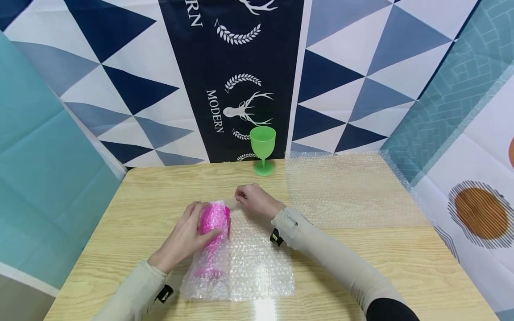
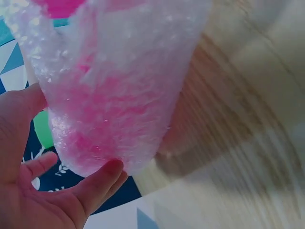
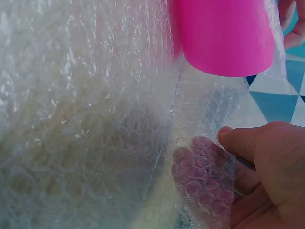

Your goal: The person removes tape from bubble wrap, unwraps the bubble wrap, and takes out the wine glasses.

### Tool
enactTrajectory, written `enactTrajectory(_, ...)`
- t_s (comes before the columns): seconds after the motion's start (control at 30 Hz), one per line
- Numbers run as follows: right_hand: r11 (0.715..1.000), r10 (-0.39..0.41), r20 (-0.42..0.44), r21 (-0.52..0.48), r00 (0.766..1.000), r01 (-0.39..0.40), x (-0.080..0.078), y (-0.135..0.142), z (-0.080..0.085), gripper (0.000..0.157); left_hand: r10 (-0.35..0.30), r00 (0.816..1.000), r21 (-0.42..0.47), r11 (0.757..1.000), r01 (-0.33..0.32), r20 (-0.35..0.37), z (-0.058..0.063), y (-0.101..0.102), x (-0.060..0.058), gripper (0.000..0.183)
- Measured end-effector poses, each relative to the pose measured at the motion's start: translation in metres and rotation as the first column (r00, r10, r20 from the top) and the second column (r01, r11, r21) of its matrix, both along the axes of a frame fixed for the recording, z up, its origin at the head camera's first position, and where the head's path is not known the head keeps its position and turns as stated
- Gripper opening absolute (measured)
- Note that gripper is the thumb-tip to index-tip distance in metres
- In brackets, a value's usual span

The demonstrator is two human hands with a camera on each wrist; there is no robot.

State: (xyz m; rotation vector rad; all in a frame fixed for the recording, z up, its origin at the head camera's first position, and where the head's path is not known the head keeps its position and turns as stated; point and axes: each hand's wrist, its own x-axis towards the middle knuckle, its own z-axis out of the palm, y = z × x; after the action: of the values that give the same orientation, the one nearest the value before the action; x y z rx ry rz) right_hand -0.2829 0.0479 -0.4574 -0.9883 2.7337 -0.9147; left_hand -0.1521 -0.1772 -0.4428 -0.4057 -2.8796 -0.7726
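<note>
Wood-grain desk (image 1: 152, 196), patterned wall (image 1: 337, 67) behind. Left hand (image 1: 180, 238): fingers curled round one pink goblet (image 1: 214, 219), lying on the desk in bubble wrap (image 1: 261, 267). Right hand (image 1: 257, 199): fingers pinching the wrap's edge. Farther back: green goblet (image 1: 263, 142), upright; second bubble sheet (image 1: 353, 191), flat.

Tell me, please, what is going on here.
A person's left hand grips a pink stemmed goblet lying on its side, partly covered by clear bubble wrap, while the right hand pinches the wrap's far edge. A green stemmed goblet stands at the back of the wood-grain table, left of a second bubble-wrap sheet.
</note>
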Motion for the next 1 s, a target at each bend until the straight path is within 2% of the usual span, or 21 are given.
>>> enactTrajectory(0.07,1.000,-0.001,0.004,0.000,1.000,0.001,0.000,0.000,0.000,0.015,-0.008,1.000,-0.012,1.000,0.008,-0.002,-0.002,-0.001,0.001,0.077)
enactTrajectory(0.33,1.000,-0.018,0.026,0.009,1.000,0.018,-0.002,0.000,-0.001,0.016,-0.039,0.999,-0.047,0.998,0.039,-0.004,-0.001,-0.001,0.000,0.070)
enactTrajectory(0.53,0.999,0.041,-0.055,0.019,0.998,-0.040,0.000,-0.006,0.001,0.018,-0.031,0.997,-0.066,0.997,0.035,0.067,0.004,0.001,-0.001,0.071)
enactTrajectory(0.73,0.988,0.157,-0.143,0.033,0.977,-0.153,0.010,-0.018,0.008,0.026,-0.021,0.995,-0.056,0.998,0.026,0.099,0.006,0.004,-0.002,0.072)
enactTrajectory(1.0,0.974,0.213,-0.251,0.127,0.944,-0.186,0.018,-0.028,0.010,0.015,-0.012,0.994,-0.056,0.998,0.018,0.106,0.008,0.008,-0.001,0.072)
